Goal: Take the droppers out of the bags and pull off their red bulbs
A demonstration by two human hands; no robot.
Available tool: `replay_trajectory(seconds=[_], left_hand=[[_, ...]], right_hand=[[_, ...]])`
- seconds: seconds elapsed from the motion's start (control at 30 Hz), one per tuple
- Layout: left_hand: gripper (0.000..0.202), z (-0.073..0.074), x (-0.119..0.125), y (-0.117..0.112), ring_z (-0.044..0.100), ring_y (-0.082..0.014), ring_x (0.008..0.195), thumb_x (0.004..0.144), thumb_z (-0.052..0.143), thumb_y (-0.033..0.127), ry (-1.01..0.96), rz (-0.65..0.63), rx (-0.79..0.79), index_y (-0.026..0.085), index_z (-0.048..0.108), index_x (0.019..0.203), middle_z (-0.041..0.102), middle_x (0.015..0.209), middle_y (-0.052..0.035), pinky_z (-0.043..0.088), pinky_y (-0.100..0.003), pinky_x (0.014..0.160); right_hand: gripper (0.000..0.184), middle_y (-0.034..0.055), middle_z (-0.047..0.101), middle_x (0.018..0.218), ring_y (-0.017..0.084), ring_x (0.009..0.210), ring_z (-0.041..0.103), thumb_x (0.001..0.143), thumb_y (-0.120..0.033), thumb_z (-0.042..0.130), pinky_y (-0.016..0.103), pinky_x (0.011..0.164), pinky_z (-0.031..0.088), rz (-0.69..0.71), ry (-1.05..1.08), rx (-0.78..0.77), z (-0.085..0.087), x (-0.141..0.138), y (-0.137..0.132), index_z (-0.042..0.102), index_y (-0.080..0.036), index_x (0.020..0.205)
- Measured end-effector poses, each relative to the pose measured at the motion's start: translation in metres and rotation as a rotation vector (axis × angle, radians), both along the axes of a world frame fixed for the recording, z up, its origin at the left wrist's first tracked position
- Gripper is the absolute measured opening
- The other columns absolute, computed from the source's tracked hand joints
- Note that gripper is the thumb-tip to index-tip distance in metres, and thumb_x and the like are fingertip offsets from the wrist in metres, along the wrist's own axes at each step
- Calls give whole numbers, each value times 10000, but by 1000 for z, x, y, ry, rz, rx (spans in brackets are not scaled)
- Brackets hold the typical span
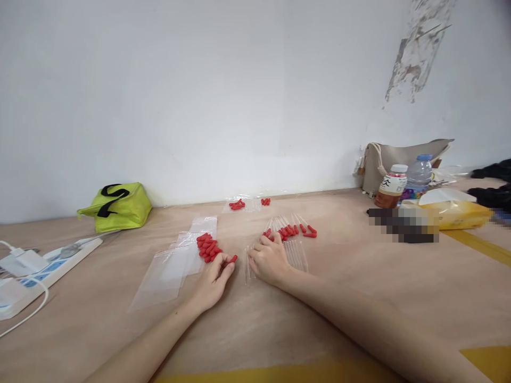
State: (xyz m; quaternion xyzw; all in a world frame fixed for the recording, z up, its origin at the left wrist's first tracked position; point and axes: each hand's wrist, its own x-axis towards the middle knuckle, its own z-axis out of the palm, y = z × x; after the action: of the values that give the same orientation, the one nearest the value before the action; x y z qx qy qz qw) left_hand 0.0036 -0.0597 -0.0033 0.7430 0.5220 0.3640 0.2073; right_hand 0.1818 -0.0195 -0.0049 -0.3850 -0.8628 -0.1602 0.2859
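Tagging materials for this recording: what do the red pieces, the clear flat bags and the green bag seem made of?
Red pieces: perhaps rubber or plastic, solid colour, dull finish. Clear flat bags: likely thin plastic film, see-through, faintly glossy. Green bag: possibly coated fabric, given creases and slight sheen.

Left hand (211,284) holding red piece (233,259), clear tubes (298,256)

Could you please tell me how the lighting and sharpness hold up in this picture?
Head view: soft, fairly even light on the wall; left hand, right hand and red pieces read fairly sharply; clear slender pieces and plastic bags partly blend into the tabletop; pixelation hides a dark item beside the yellow pack.
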Motion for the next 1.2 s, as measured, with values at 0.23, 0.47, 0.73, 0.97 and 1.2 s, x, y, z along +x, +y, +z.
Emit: replay_trajectory(seconds=[0.23, 0.47, 0.73, 0.97, 1.2], left_hand=[[198, -12, -1, 13, 507, -147, 909, 839, 381, 389, -289, -161, -211, 202, 442, 817, 527, 902, -10, 398, -295, 856], [214, -5, 0, 10, 509, -147, 880, 854, 360, 394, -219, -166, -191, 200, 443, 817, 524, 871, -8, 403, -320, 856], [223, 5, 5, 5, 524, -159, 930, 856, 374, 356, -131, -215, -153, 183, 504, 909, 569, 946, -31, 403, -338, 878], [445, -7, -3, 6, 352, -197, 1234, 697, 640, 290, -285, -333, -269, 218, 413, 1073, 434, 1267, -96, 278, -419, 1040], [465, -13, -2, 10, 330, -186, 1249, 699, 634, 197, -220, -327, -258, 239, 391, 1094, 397, 1294, -89, 271, -442, 1048]], right_hand=[[387, 48, 637, 754, 190, 801, 444, 740, -547, 475, 422, 788, 176, 7, 52, -121, 1, 1, -13, 643, -200, 773], [425, 32, 630, 787, 178, 803, 467, 716, -578, 506, 359, 745, 208, 52, 192, -171, 6, 4, -15, 616, -229, 932], [166, -16, 661, 812, 147, 822, 477, 825, -273, 492, 364, 802, 185, 252, 209, -148, 9, 0, -13, 604, -280, 947], [117, -29, 658, 781, 138, 796, 529, 749, -264, 524, 366, 862, 201, 17, 392, -198, 13, 79, -4, 627, -254, 804], [178, 6, 655, 839, 192, 823, 552, 739, -354, 476, 389, 810, 262, -392, 394, -385, -7, 161, 14, 611, -250, 790]])
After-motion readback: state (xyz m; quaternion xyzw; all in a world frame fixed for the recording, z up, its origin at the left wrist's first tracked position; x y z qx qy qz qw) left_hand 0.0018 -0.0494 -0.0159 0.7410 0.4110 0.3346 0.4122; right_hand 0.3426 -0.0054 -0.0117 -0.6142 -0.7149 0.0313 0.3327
